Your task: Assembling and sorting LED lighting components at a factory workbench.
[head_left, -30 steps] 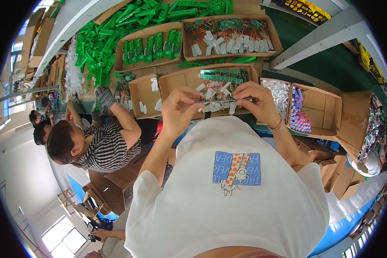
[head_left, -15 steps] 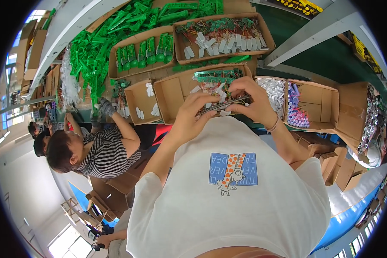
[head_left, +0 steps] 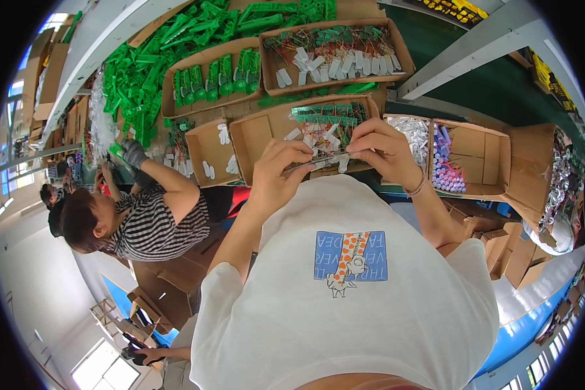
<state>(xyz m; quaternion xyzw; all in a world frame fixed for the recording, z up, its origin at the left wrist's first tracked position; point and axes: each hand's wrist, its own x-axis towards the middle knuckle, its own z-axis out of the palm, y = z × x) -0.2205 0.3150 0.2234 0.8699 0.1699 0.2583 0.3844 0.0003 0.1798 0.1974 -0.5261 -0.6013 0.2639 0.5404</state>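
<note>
Close to my chest, both hands hold a thin circuit board strip (head_left: 328,158), seen nearly edge-on. My left hand (head_left: 279,172) pinches its left end between thumb and fingers. At the other end, the thumb and fingertips of my right hand (head_left: 387,155) are closed on the strip; the exact contact is too small to make out. Just beyond lies an open cardboard box (head_left: 257,133) with green circuit boards (head_left: 328,116), thin wires and white plastic pieces (head_left: 317,138) inside. Part of its near side is hidden by my hands.
Behind stand boxes of green plastic housings (head_left: 218,79) and wired boards with white pieces (head_left: 338,62). A heap of green parts (head_left: 136,78) lies far left. To the right is a box with purple cylinders (head_left: 445,166). A gloved co-worker (head_left: 156,221) sits at left.
My right hand has shifted slightly left and its fingers have drawn into a closer pinch. The strip has tilted. The co-worker's gloved hand has moved left and up, toward the green parts.
</note>
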